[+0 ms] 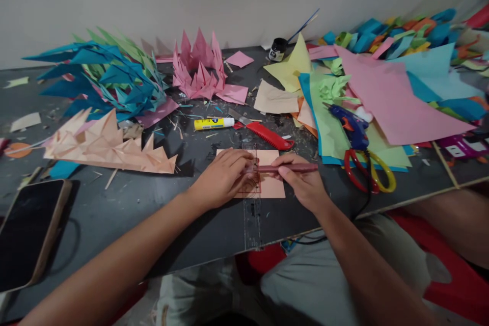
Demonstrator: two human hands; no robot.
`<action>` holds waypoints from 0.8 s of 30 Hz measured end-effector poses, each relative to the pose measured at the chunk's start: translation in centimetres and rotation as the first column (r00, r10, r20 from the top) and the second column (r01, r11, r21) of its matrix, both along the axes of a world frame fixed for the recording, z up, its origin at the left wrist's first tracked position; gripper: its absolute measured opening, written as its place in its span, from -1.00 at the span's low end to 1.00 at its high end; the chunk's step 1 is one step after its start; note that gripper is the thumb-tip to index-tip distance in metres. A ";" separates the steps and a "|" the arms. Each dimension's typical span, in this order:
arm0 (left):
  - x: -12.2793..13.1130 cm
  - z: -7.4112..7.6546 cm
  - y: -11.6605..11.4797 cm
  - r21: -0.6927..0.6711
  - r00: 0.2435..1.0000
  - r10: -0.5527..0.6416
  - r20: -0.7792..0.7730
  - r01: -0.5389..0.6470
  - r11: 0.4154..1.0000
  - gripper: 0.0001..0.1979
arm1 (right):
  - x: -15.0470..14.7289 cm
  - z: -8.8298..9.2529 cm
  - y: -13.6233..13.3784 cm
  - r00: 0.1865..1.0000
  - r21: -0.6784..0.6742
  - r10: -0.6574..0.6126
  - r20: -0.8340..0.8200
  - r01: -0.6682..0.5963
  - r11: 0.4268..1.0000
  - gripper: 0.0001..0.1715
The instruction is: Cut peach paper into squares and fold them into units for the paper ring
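Note:
A peach paper sheet [269,186] lies on the dark board [160,214] in front of me. A clear ruler [252,214] runs across it toward me. My left hand [221,175] presses flat on the ruler and paper, fingers stretched out. My right hand [303,181] is closed round a reddish pen [290,167], which lies sideways with its tip at the ruler's edge.
Folded paper spikes in peach [110,147], blue [103,81] and pink [198,71] sit left and behind. A glue stick [214,123], red cutter [267,135], blue glue gun [351,125], scissors [369,170] and loose coloured sheets [382,91] lie right. A phone [28,232] rests near left.

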State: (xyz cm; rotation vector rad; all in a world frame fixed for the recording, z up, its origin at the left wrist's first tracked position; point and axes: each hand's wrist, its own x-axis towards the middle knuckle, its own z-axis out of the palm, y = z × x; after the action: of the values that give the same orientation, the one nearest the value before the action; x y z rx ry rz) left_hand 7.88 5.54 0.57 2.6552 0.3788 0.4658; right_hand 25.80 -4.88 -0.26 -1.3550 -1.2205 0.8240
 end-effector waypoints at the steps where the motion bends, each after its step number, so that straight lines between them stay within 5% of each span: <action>1: 0.0 0.0 0.0 0.021 1.000 -0.004 0.006 0.004 1.000 -0.78 | 0.0 0.1 0.0 0.998 -0.009 0.021 0.052 -0.021 1.000 -0.78; 9: -0.7 0.3 -0.1 0.226 0.993 -0.036 0.112 0.010 0.974 -0.79 | -0.6 0.9 -0.5 0.972 0.127 0.131 0.195 -0.157 0.979 -0.85; 15: 0.1 0.8 -1.3 0.113 0.990 -0.029 0.140 0.013 0.994 -0.83 | -1.6 1.6 -0.9 0.946 0.167 0.200 0.253 -0.247 0.955 -0.84; 17: 0.5 0.8 -1.8 0.048 0.994 0.065 0.091 -0.069 0.996 -0.65 | -1.0 1.8 -0.9 0.966 0.187 0.072 0.247 -0.120 0.975 -0.88; 20: 0.4 0.4 -2.1 0.073 0.956 0.293 -0.030 -0.290 0.954 -0.17 | 1.1 1.8 -0.9 0.941 0.191 -0.273 0.198 0.236 0.953 -0.83; 24: -0.1 0.0 -1.7 0.074 0.904 0.395 -0.162 -0.388 0.919 -0.14 | 4.0 1.6 -0.9 0.885 0.127 -0.331 0.327 0.306 0.943 -0.57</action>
State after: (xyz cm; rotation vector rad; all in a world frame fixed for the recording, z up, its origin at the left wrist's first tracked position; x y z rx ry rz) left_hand 7.73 3.87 0.53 2.6668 0.9800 0.3601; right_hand 29.78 -5.77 1.39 -1.6327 -1.2294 0.3126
